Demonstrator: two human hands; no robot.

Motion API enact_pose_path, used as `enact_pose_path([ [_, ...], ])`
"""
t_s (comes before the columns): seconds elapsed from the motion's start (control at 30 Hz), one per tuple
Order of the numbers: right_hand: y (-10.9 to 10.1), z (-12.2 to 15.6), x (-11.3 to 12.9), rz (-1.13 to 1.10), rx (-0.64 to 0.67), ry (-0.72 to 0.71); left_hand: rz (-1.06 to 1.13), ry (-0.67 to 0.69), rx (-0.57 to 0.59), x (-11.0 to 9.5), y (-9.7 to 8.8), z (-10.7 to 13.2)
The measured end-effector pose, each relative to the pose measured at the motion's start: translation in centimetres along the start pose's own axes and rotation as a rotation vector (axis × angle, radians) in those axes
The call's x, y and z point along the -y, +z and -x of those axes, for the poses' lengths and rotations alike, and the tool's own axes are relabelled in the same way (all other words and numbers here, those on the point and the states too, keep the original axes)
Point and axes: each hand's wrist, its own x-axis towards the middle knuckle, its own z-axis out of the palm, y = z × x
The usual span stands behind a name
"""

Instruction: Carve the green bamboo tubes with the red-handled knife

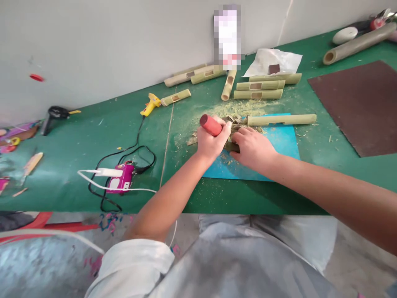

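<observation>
My left hand (212, 140) is closed around the red handle (210, 125) of a tool whose working end is hidden below the fist. Close beside it on the right, my right hand (256, 145) has its fingers curled over a dark olive piece (232, 147), mostly covered by the fingers. Both hands are over the blue mat (248, 169). Dark bark-like scraps (234, 120) lie just beyond the fingers. A notched bamboo tube (282, 120) rests at the mat's far edge, right of the scraps.
Several cut bamboo tubes (259, 94) lie toward the wall, by a white paper sheet (263, 62). A yellow glue gun (151, 104) touches another tube; its cord runs to a magenta power strip (124, 178). A brown sheet (359, 107) lies at right.
</observation>
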Motion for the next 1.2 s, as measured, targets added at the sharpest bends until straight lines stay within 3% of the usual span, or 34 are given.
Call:
enact_pose_path([
  [0.2, 1.3, 0.6, -0.6, 0.014, -0.097, -0.091, 0.037, 0.066, -0.052, 1.3, 0.5, 0.2],
  [0.5, 1.2, 0.9, -0.7, -0.012, -0.123, -0.162, 0.169, 0.083, -0.145, 1.6, 0.4, 0.7],
  [0.77, 1.2, 1.1, -1.3, -0.022, -0.137, -0.149, 0.143, 0.242, -0.044, 1.7, 0.1, 1.1],
  [1.2, 1.0, 1.7, -0.7, 0.018, -0.127, -0.15, 0.121, 0.257, 0.016, 1.9, -0.2, 1.3],
])
